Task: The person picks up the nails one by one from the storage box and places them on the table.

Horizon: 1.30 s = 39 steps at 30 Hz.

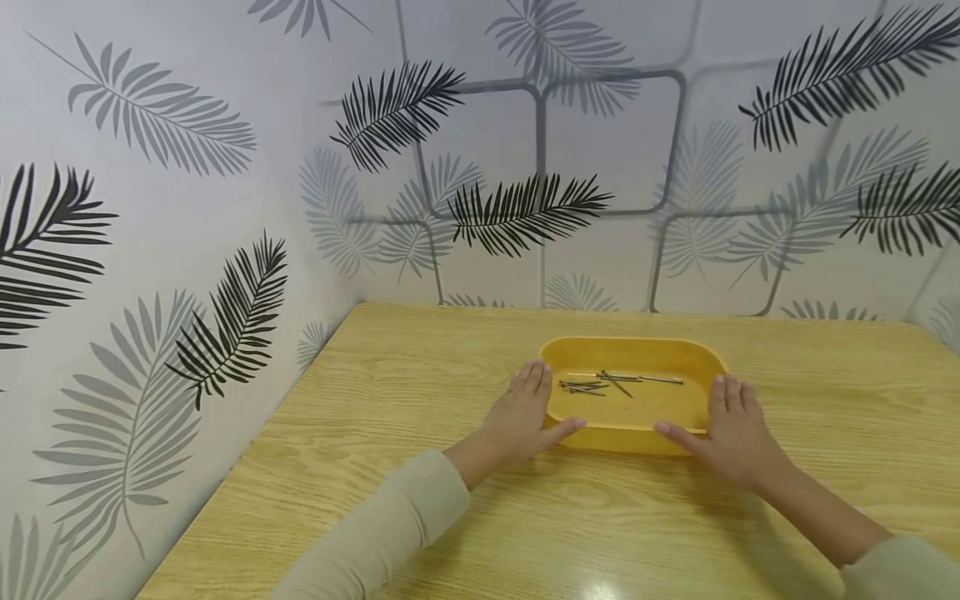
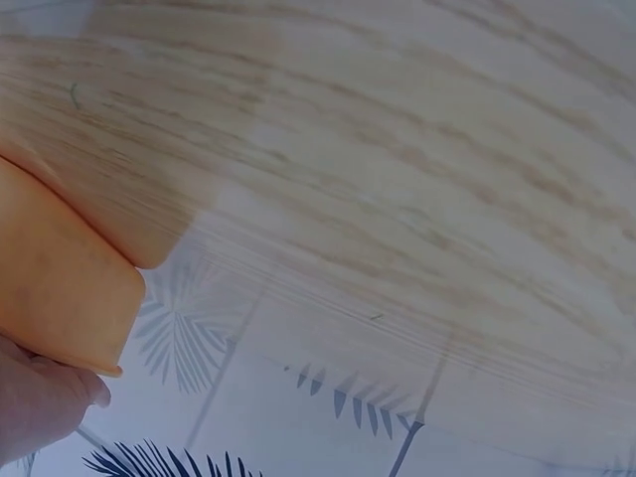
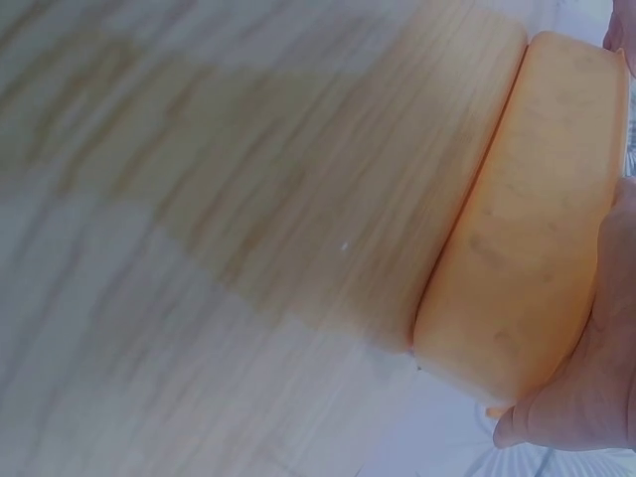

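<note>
Tray (image 1: 622,440): is showing solid yellow-orange in the head view; looking peachier, faintly smudged dark, in the right wrist view.
Nails (image 1: 621,378): are glinting dark grey-silver.
Tabletop (image 1: 465,358): is running yellow wood grain, fine streaks; looking paler, brown-streaked in the wrist views.
Left wall (image 1: 150,242): is carrying black and grey fronds (image 1: 234,323) on off-white.
Far wall (image 1: 480,133): is shading bluish grey down to beige, dark grey lines (image 1: 541,133) crossing behind black and grey-blue fronds.
Sleeves (image 1: 367,533): are showing pale beige, cuffs (image 1: 437,492) leaning greyish green.

Nails (image 1: 619,378) in tray (image 1: 637,412) on table (image 1: 412,375)
</note>
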Available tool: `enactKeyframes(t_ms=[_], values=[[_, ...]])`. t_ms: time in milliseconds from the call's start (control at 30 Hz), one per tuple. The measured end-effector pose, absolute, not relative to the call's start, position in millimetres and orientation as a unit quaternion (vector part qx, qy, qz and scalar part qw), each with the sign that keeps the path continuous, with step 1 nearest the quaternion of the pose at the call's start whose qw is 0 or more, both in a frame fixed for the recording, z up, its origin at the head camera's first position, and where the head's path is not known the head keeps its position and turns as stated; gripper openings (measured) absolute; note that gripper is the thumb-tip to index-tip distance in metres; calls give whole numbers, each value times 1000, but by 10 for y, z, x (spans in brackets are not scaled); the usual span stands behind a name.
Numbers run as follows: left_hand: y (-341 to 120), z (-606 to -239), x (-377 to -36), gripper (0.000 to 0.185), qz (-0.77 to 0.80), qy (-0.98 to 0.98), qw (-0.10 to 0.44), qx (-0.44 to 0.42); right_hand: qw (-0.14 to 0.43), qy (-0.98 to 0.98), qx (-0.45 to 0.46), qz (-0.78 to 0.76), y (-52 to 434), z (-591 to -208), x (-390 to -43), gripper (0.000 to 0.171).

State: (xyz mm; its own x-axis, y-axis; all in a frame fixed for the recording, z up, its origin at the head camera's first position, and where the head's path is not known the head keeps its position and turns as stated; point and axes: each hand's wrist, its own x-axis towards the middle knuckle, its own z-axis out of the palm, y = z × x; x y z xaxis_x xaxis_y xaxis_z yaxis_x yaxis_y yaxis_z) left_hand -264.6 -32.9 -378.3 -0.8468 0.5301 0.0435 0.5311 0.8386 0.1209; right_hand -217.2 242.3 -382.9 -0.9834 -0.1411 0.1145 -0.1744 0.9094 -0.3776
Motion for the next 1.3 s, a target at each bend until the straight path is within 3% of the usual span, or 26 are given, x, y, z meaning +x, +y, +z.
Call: enactKeyframes(t_ms=[1300], values=[[-606, -3772, -2714, 86, -81, -958, -4, -275, 51, -981, 82, 171, 2168, -3767, -2202, 111]])
